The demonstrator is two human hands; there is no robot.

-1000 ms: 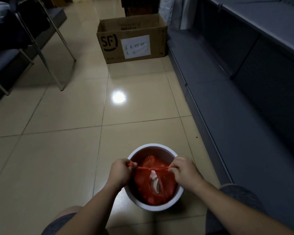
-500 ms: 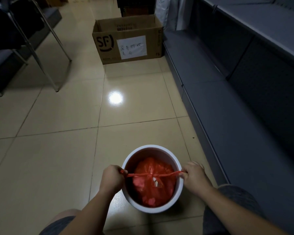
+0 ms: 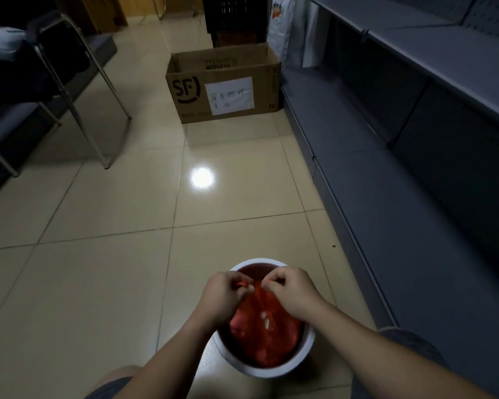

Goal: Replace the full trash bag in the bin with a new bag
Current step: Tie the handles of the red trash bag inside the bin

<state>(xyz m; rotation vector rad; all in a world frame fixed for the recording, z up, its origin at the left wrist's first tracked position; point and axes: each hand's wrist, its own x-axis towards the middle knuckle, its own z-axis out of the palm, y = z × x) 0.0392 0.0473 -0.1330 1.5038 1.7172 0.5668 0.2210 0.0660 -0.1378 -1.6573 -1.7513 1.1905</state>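
Left hand (image 3: 224, 295): fingers pinched on a red strip of the bag's mouth, knuckles almost touching the other hand.
Right hand (image 3: 290, 290): fingers clenched on the opposite strip, just beside the left fingers.
Red trash bag (image 3: 260, 326): directly below the fingers, full, seated inside the bin, mouth gathered upward.
White bin (image 3: 307, 351): round, on the floor, rim ringing the bag beneath both hands.
Step in hand (judged): knotting the two strips; cross them low against the load, cinch evenly, keep the thin plastic from tearing, then lift straight up.
Cardboard box (image 3: 225, 87): well beyond the fingers, open, on the tiled floor (image 3: 98, 269).
New bag: not visible.
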